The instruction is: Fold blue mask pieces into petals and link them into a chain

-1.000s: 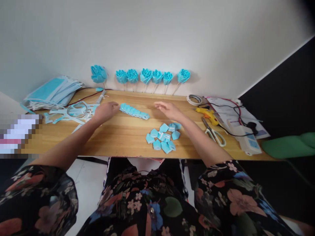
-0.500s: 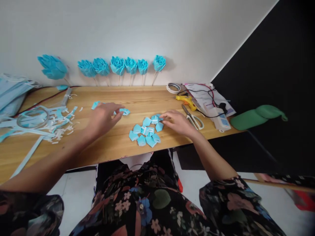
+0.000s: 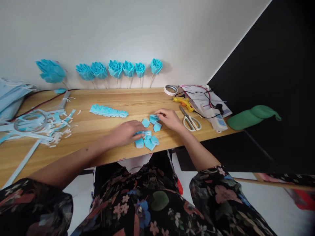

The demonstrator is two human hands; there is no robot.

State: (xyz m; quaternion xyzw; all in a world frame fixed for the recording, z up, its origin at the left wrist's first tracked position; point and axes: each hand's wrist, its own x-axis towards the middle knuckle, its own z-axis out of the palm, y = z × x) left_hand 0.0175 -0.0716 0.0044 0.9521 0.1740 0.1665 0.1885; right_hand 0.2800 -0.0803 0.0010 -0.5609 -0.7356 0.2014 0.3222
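Blue folded petals (image 3: 149, 143) lie in a loose ring on the wooden table, some with white strips on them. My left hand (image 3: 126, 132) reaches over the ring's left side, thumb and fingers apart, and hides several petals. On the far right side, the curled fingertips of my right hand (image 3: 168, 118) pinch the edge of one blue petal (image 3: 154, 118) close to the tabletop. Farther back and left lies a long blue row of overlapping petals (image 3: 108, 111), with no hand touching it.
Blue flowers on sticks (image 3: 115, 69) lean against the wall. Scissors (image 3: 192, 123), a yellow glue gun (image 3: 184, 103), a tape roll (image 3: 170, 90) and a power strip (image 3: 219, 123) lie to the right. Cut strips (image 3: 59, 123) and face masks (image 3: 12, 98) cover the left end.
My left hand has moved right and nearer me, from the long petal row to the petal ring, leaving the row in full view. My right hand stays at nearly the same spot.
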